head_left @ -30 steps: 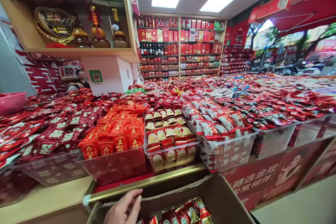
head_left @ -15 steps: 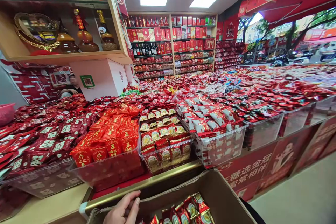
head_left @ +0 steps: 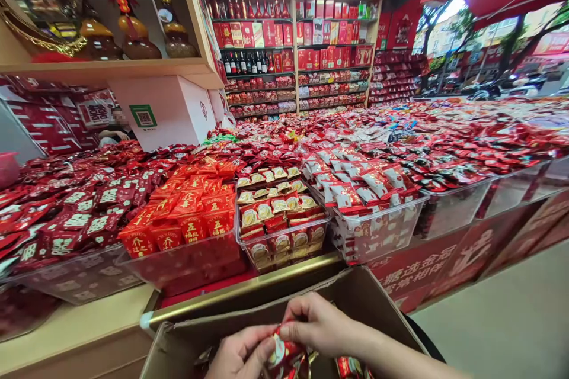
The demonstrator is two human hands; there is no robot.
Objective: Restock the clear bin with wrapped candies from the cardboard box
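Note:
Over an open cardboard box [head_left: 164, 355], my left hand [head_left: 242, 352] and my right hand [head_left: 317, 325] meet with their fingers closed. Between them is a red-and-gold wrapped candy [head_left: 284, 352], pinched by both thumbs and fingers; whether more than one is held I cannot tell. Other wrapped candies [head_left: 349, 367] lie in the box below, partly hidden by my hands. Just beyond the box, a clear bin [head_left: 284, 249] holds rows of similar red-and-gold candies, standing in neat lines with a gap toward the back.
Bins of orange-red packets [head_left: 191, 219] and red-and-white packets [head_left: 355, 189] flank the candy bin. A gold counter edge [head_left: 249, 284] runs behind the box. Shelves [head_left: 296, 53] line the back wall. A person [head_left: 116, 127] sits at the far left.
My right hand has come into view over the box. My left hand has moved right and lower, and both now grip a wrapped candy. The view has tilted down slightly.

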